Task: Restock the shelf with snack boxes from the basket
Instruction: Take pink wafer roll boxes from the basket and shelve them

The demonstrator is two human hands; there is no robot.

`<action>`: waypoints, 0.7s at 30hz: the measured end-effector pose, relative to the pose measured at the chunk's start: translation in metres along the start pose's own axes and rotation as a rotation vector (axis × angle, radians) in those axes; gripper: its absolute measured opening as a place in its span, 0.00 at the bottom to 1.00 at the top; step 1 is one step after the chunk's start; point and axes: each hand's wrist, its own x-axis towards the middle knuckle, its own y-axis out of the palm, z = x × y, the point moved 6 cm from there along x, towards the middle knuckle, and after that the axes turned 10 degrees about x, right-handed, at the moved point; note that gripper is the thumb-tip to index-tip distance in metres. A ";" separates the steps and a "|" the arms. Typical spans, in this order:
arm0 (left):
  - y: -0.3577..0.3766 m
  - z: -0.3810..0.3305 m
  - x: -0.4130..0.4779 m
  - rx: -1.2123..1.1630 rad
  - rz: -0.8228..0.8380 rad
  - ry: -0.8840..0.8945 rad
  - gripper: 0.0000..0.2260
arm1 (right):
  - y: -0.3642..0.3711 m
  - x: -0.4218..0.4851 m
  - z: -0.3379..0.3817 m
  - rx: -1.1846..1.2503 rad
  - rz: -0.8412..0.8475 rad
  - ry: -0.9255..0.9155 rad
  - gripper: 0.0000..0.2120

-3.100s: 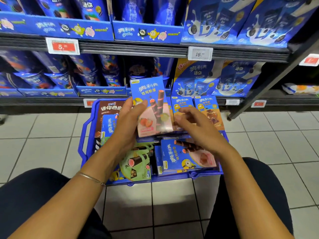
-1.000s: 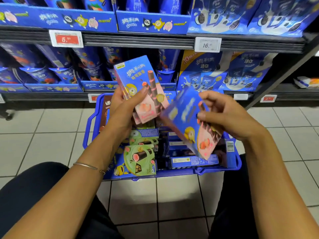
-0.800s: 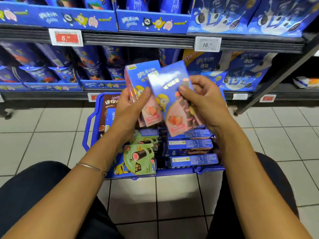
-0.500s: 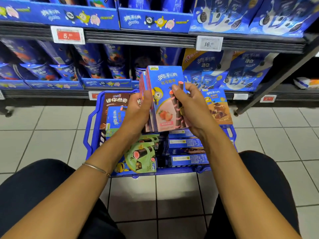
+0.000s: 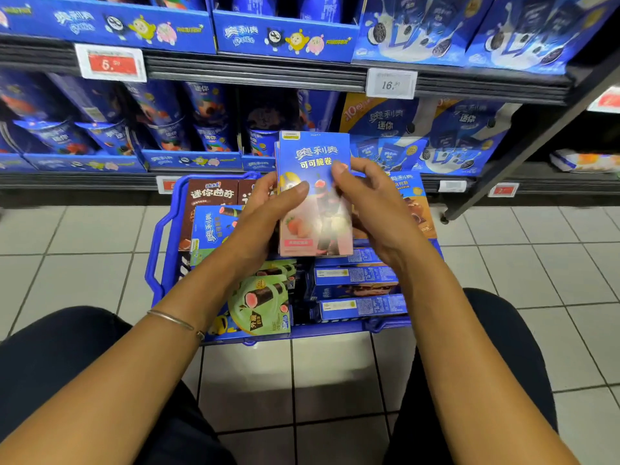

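A small stack of blue-and-pink strawberry snack boxes (image 5: 313, 196) stands upright above the blue basket (image 5: 157, 256). My left hand (image 5: 265, 213) grips the stack's left side, thumb across the front. My right hand (image 5: 372, 209) holds the right side, thumb on the front near the top. The basket on the floor holds several more boxes: green ones (image 5: 261, 303) at the near left, blue ones on edge (image 5: 359, 290) at the near right, brown ones (image 5: 211, 196) at the far left and an orange one (image 5: 416, 209) at the far right.
The lower shelf (image 5: 84, 179) directly behind the basket carries blue cup packs (image 5: 161, 129) and large blue bags (image 5: 419, 135). The upper shelf edge (image 5: 255, 72) bears price tags (image 5: 110, 63). A slanted black shelf post (image 5: 523, 146) stands at the right. White tiled floor surrounds the basket.
My right hand lifted a second strawberry box out of the basket and pressed it against the one in my left hand. Both hands now square the stack upright.
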 end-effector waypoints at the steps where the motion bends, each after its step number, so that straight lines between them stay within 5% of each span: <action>1: 0.000 0.000 0.001 -0.002 -0.008 0.008 0.26 | -0.011 0.000 0.004 -0.068 -0.016 0.018 0.20; 4: -0.003 0.001 0.004 -0.028 -0.014 0.012 0.16 | -0.061 0.001 0.009 -0.400 -0.166 0.036 0.32; 8: -0.009 0.002 0.009 -0.061 -0.010 0.022 0.13 | -0.122 0.004 -0.027 -0.815 -0.202 0.205 0.16; 10: -0.009 0.001 0.010 -0.063 0.007 0.029 0.14 | -0.137 0.002 -0.049 -0.918 -0.190 0.334 0.19; 13: -0.009 0.000 0.011 -0.058 0.015 0.035 0.17 | -0.142 -0.005 -0.065 -0.951 -0.176 0.418 0.30; 21: -0.009 0.002 0.013 -0.059 0.012 0.008 0.10 | -0.143 -0.024 -0.027 -0.949 -0.192 0.378 0.22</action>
